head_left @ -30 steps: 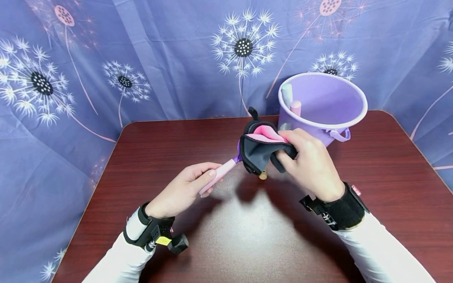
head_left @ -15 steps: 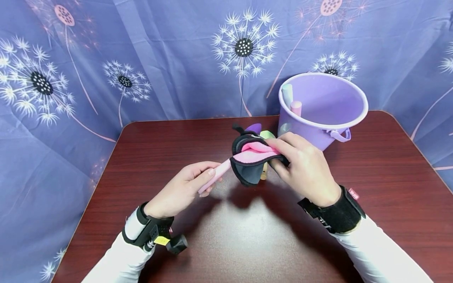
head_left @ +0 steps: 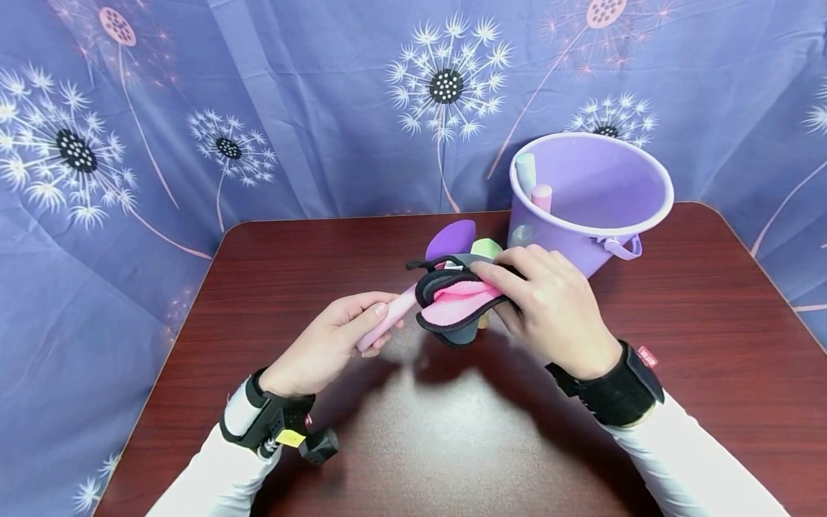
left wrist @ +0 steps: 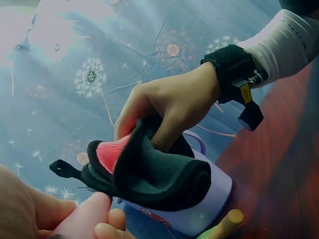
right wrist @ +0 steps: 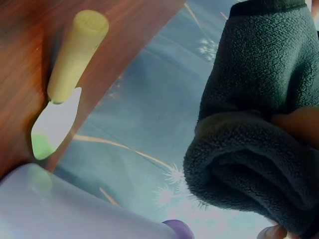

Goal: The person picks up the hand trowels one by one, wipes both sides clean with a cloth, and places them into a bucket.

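My left hand (head_left: 326, 345) grips the pink handle (head_left: 388, 319) of a small garden trowel, whose purple blade (head_left: 452, 239) shows beyond the cloth. In my right hand (head_left: 555, 309) is a folded cleaning cloth (head_left: 455, 307), grey and pink with black edging and a hanging loop. The cloth covers the trowel's neck and the front of its handle in the head view. Its thick grey pile (right wrist: 249, 69) fills the right side of the right wrist view. Fingers of the right hand are partly hidden in the folds.
A purple bucket (head_left: 581, 244) stands at the back right, with a light blue handle (head_left: 525, 171) and a pink handle (head_left: 541, 197) inside. Beside it, a second trowel with a yellowish handle (right wrist: 77, 57) and green-tipped blade (right wrist: 52, 127) rests on the brown table (head_left: 291, 266).
The right hand has drawn the cloth left and slightly down along the trowel toward its handle. The purple blade has come into view behind it. The left hand has barely moved.
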The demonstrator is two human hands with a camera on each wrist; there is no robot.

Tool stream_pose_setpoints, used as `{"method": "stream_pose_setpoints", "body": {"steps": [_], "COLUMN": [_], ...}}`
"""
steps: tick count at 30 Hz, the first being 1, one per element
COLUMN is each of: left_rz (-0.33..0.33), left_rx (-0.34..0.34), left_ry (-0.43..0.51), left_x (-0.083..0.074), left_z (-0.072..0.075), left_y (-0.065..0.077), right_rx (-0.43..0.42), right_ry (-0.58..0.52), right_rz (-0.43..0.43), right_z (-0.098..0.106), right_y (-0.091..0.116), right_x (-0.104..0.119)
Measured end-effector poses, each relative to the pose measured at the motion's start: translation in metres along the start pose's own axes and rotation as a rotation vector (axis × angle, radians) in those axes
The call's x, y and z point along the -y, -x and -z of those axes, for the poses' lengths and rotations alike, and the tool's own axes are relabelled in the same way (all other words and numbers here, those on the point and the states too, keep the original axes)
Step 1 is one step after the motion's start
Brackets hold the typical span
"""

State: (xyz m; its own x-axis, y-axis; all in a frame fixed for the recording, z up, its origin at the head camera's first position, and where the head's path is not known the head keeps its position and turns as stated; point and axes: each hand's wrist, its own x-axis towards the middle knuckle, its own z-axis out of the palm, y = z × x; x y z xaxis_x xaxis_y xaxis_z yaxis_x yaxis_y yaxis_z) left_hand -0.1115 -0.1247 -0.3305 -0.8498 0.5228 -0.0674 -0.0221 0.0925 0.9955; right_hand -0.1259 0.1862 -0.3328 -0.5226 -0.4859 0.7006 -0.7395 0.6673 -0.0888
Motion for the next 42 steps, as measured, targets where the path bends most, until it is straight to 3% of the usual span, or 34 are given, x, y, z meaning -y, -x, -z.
{"method": "stream_pose_setpoints", "body": {"steps": [7,12,22,32,42], "left_rz": [0.022,0.036,0.052,0.011,0.002], "left_rx": [0.013,0.002,0.009,0.08,0.126], "left_ry": [0.115,0.133,0.147,0.052,-0.122], "left_x": [-0.002,-0.002,-0.006,-0.007,-0.014], "left_z": [0.0,0.002,0.006,0.014,0.026], "left_y": [0.0,-0.001,0.002,0.005,0.008], "right_rx": [-0.011,-0.009,-0.005,0.003,0.026], "right_ry": [0.064,0.109,0.116,0.121,0.113], "right_rz": [0.117,0.195,0.191,0.171,0.166], "right_z": [-0.001,-0.002,0.001,0.005,0.01], "right_y": [-0.001,-0.001,0.0,0.001,0.003], "right_x": [-0.001,-0.006,-0.019,-0.029,-0.036]}}
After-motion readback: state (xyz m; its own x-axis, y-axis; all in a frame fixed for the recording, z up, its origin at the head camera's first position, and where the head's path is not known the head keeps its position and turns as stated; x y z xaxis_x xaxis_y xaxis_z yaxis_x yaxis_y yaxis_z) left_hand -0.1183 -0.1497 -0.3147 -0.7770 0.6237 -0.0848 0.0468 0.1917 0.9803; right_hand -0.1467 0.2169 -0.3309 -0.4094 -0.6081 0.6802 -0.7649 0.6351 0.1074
